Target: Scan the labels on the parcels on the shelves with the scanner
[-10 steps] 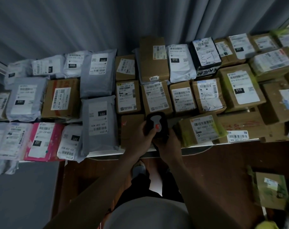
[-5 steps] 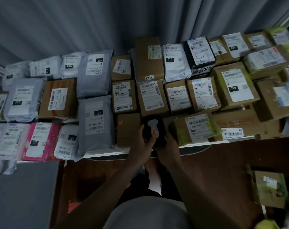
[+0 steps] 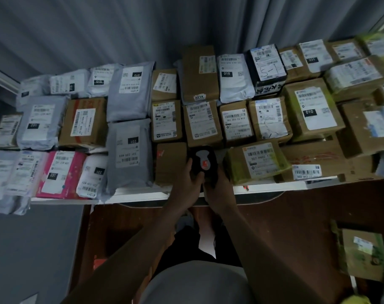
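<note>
We see the black scanner (image 3: 203, 164), with its grey and orange top, held at the front edge of the table (image 3: 142, 191). Our left hand (image 3: 190, 179) and right hand (image 3: 219, 188) both wrap it from below. Just behind it sit a plain brown box (image 3: 170, 163) and a green-taped parcel (image 3: 255, 161), among rows of labelled parcels.

- The parcels (image 3: 199, 110) lay side by side in rows on the shelf (image 3: 142, 192), with the curtain (image 3: 142, 29) behind them.
- The scanner (image 3: 203, 164) was near the front edge of the shelf, in the middle.
- The left hand (image 3: 187, 181) was left of the scanner, the right hand (image 3: 219, 189) on its right.
- One box (image 3: 362, 253) sat low down on the right, apart from the shelf.
</note>
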